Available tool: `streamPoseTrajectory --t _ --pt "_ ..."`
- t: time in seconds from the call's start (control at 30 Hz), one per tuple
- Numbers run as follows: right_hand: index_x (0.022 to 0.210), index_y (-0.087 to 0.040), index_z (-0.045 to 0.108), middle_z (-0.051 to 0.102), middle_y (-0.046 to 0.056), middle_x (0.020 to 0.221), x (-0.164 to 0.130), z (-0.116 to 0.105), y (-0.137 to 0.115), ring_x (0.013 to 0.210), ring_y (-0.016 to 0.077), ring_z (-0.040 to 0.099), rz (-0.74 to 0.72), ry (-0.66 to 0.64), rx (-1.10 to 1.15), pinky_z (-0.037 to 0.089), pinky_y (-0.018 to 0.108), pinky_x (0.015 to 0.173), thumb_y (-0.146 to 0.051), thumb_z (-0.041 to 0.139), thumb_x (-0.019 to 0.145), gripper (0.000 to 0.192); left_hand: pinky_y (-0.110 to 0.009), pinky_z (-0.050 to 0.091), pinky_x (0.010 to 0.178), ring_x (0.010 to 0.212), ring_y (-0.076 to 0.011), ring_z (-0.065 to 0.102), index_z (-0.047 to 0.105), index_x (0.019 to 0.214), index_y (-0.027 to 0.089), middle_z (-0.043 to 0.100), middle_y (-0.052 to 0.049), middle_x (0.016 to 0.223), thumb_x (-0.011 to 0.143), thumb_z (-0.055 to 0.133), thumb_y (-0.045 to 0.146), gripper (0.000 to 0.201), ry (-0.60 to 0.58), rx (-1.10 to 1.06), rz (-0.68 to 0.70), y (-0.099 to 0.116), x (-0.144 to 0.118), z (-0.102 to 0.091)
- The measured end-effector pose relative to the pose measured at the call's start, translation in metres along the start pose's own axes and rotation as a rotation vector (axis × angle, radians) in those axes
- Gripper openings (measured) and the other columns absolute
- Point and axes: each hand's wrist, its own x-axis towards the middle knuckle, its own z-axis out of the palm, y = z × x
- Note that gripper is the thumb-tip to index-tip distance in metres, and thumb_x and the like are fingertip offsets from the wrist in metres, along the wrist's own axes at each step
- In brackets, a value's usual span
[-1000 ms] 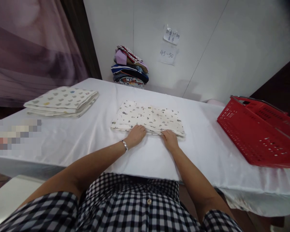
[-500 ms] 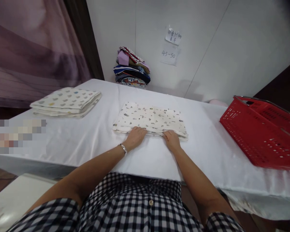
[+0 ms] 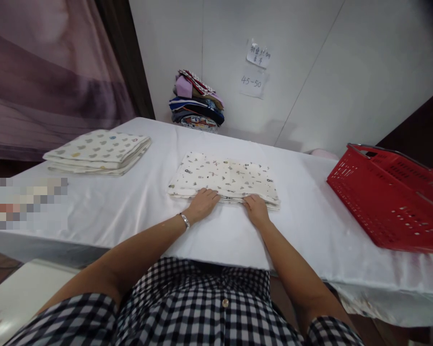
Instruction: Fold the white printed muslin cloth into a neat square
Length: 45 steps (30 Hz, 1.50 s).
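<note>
A folded white cloth (image 3: 225, 175) with small printed figures lies flat in front of me. Its near edge shows several layers. My left hand (image 3: 203, 203), with a bracelet at the wrist, is closed on that edge left of the middle. Further right along the same edge, my right hand (image 3: 255, 209) also grips the layers. The thumbs are mostly hidden, and the fingertips rest on the cloth's top. Between the two hands a short stretch of the edge is visible.
A thicker folded cloth (image 3: 99, 149) with grey shapes lies at the left on the white-covered table (image 3: 303, 202). To the right a red plastic basket (image 3: 386, 197) stands near the edge. Stacked fabrics (image 3: 197, 103) rise behind the table by the wall. A blurred patch covers the left edge.
</note>
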Motion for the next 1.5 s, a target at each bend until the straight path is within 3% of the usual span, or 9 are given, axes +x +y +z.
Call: streamPoseTrajectory --t 0.5,0.83,1.0,1.23,1.5 --pt "0.095 -0.019 0.067 0.064 0.008 0.096 -0.001 0.002 0.002 0.089 0.0212 0.051 -0.025 -0.011 -0.021 0.038 0.033 0.078 -0.024 0.050 0.092 0.018 -0.035 0.037 0.073 0.084 -0.0207 0.051 0.059 0.085 0.015 0.063 -0.008 0.091 0.089 0.042 0.008 0.019 0.036 0.020 0.043 -0.001 0.000 0.000" --pt "0.097 -0.019 0.067 0.063 0.009 0.095 -0.001 0.001 0.002 0.090 0.0214 0.052 -0.028 -0.019 -0.007 0.039 0.033 0.078 -0.025 0.048 0.093 0.020 -0.035 0.035 0.075 0.083 -0.0203 0.053 0.059 0.105 0.016 0.064 -0.008 0.089 0.090 0.037 0.008 0.028 -0.032 -0.031 0.012 -0.001 0.003 -0.008" --pt "0.097 -0.019 0.067 0.064 0.009 0.096 -0.002 0.000 0.001 0.090 0.0211 0.052 -0.028 -0.006 -0.013 0.038 0.033 0.079 -0.025 0.047 0.093 0.021 -0.035 0.036 0.075 0.081 -0.0193 0.052 0.063 0.088 0.017 0.062 -0.007 0.083 0.089 0.040 0.008 0.025 -0.077 -0.058 0.017 -0.004 0.006 -0.008" --pt "0.089 -0.018 0.068 0.064 0.008 0.093 -0.001 -0.002 0.001 0.088 0.0204 0.051 -0.057 -0.010 -0.011 0.037 0.031 0.077 -0.026 0.048 0.093 0.022 -0.037 0.037 0.074 0.083 -0.0210 0.055 0.064 0.076 0.015 0.066 -0.010 0.089 0.083 0.045 0.003 0.024 -0.056 -0.039 -0.079 -0.002 0.007 -0.006" --pt "0.091 -0.019 0.068 0.064 0.008 0.092 -0.002 -0.006 0.001 0.088 0.0208 0.053 -0.037 -0.025 -0.031 0.037 0.032 0.076 -0.025 0.048 0.093 0.021 -0.037 0.039 0.076 0.092 -0.0217 0.055 0.066 0.083 0.016 0.066 -0.010 0.098 0.084 0.044 0.003 0.026 -0.039 -0.072 -0.078 -0.001 0.006 -0.013"
